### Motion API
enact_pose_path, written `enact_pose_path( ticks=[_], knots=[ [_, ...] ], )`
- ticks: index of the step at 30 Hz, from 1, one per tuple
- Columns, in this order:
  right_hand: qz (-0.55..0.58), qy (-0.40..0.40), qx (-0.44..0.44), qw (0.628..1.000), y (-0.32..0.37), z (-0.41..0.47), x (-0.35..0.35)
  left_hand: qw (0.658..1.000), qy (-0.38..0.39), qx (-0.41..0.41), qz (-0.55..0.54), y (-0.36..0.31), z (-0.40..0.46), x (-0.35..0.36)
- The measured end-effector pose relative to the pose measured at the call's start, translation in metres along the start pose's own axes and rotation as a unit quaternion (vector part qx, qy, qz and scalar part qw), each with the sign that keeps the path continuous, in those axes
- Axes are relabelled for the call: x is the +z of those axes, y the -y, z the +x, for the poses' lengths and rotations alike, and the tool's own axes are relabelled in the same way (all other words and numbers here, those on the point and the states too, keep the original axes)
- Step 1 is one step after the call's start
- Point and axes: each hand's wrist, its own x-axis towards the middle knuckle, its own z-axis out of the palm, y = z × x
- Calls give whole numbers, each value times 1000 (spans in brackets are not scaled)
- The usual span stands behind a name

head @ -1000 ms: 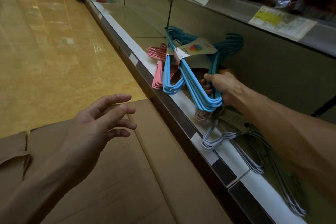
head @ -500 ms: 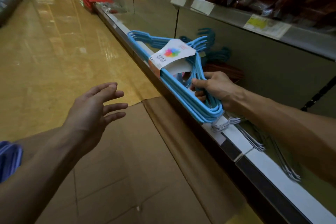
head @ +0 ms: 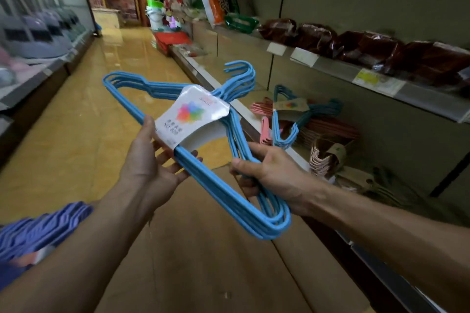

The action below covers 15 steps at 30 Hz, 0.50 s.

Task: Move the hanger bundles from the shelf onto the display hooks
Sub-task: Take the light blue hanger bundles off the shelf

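Observation:
A bundle of blue hangers point(head: 223, 185) with a white paper band point(head: 190, 115) hangs in the air over the aisle, off the shelf. My right hand point(head: 269, 173) grips its lower corner. My left hand point(head: 150, 165) holds the bundle from beneath near the band, thumb on top. On the bottom shelf point(head: 300, 157) lie more bundles: another blue one point(head: 292, 119), a pink one point(head: 264, 122), reddish-brown ones point(head: 328, 127) and a pale one point(head: 323, 157). No display hooks are in view.
Flattened cardboard point(head: 203, 262) covers the floor under my arms. A purple hanger bundle point(head: 38, 231) lies at lower left. The upper shelf carries dark wrapped packs point(head: 381, 46). A red basket point(head: 170, 39) stands down the aisle, and a second shelf unit point(head: 33, 58) runs along the left.
My right hand has lifted the blue bundle off the shelf and out over the aisle. My left hand, free before, has come up and taken hold near the band.

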Motion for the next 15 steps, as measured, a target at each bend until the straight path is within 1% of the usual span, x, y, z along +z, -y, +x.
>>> enact_pose_path(
  ticks=[3, 4, 5, 8, 10, 13, 15],
  knots=[
    [-131, -10, -24, 991, -2, -8, 12, 999, -21, 1, -27, -4, -3, -5],
    [-164, -15, -28, 986, -2, -12, 16, 999, -26, 3, -37, -5, -4, -6],
    [-175, -13, -32, 984, -2, -15, 21, 998, -37, 8, -43, -5, -3, -8],
    [-124, 21, -43, 991, -2, -22, 34, 993, -100, 40, -49, -5, -2, -14],
    [-80, 41, -43, 995, 2, -23, 39, 989, -125, 61, -57, -6, -5, -17],
    [-4, 57, -11, 998, 13, -21, 44, 988, -126, 80, -49, -10, -11, -19],
    [17, 59, 13, 998, 18, -18, 48, 988, -114, 98, -32, -13, -14, -22]
  ],
)
